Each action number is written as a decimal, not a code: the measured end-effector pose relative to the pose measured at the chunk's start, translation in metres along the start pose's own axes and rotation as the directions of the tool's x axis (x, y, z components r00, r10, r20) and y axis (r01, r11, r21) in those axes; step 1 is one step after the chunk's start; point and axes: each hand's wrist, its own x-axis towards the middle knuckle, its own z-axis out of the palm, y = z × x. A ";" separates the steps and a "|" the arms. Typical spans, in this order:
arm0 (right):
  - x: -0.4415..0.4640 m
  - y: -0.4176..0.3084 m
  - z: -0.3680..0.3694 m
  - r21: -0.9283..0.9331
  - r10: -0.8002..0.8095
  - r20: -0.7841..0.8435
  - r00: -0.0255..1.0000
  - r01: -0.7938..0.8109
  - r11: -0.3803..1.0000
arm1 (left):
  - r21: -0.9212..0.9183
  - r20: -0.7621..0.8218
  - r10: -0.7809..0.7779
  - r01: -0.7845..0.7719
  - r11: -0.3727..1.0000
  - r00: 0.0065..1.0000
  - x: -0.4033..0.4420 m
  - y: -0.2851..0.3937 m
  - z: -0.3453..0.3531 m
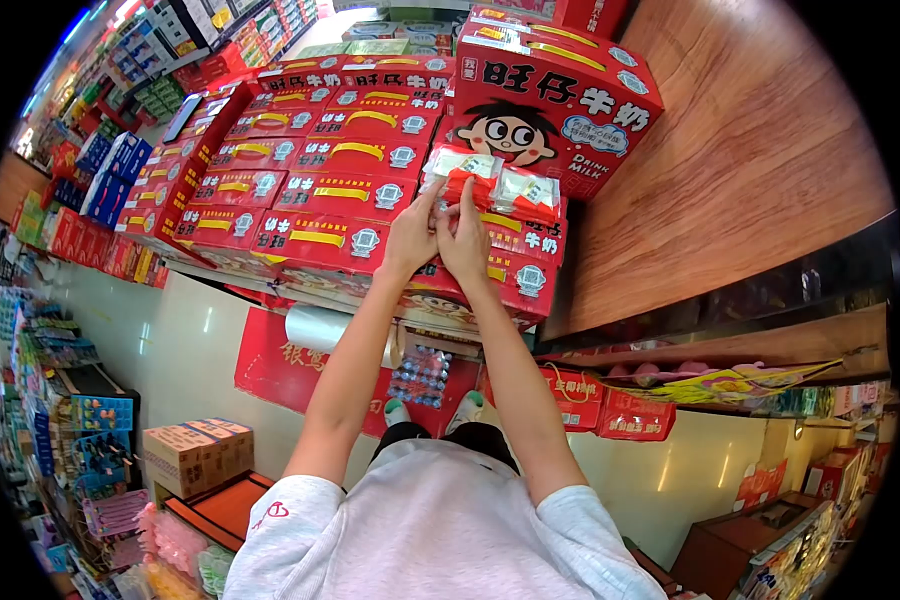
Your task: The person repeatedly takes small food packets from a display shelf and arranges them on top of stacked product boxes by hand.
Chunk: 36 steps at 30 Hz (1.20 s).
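Note:
Small red-and-white plastic packets lie in a cluster on top of the red milk cartons [345, 155]. My left hand [410, 238] reaches in from the left, its fingers closed at the near edge of a packet [467, 163]. Beside it, my right hand [463, 238] has its index finger stretched along the red end of the same packet, with the other fingers curled. The thumbs nearly meet, and what lies beneath the fingers is partly hidden. Just to the right rests another packet [527, 190], which neither hand touches.
A large upright milk carton [560, 100] stands behind the packets. A wooden counter [730, 150] borders the right side. Below are a plastic roll [342, 335], a pack of bottles or cans [420, 377] and red boxes [635, 413]. A cardboard box [198, 455] sits at lower left, near stocked shelves.

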 end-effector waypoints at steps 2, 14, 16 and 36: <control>0.000 -0.001 0.000 0.003 0.012 0.008 1.000 -0.012 1.000 | 0.018 0.003 -0.014 0.014 1.000 1.000 0.000 0.001 0.000; 0.000 -0.003 -0.002 0.042 0.041 0.023 0.999 -0.042 0.998 | 0.053 -0.040 -0.051 0.053 0.997 0.998 -0.006 0.003 -0.001; 0.000 -0.003 -0.004 0.067 0.046 0.038 0.998 -0.048 0.997 | -0.028 -0.071 -0.081 0.079 0.996 0.994 -0.012 0.003 0.000; -0.047 -0.017 -0.012 0.386 -0.083 0.141 0.987 0.023 0.922 | -0.057 -0.476 -0.220 0.220 0.974 0.851 -0.163 0.056 -0.031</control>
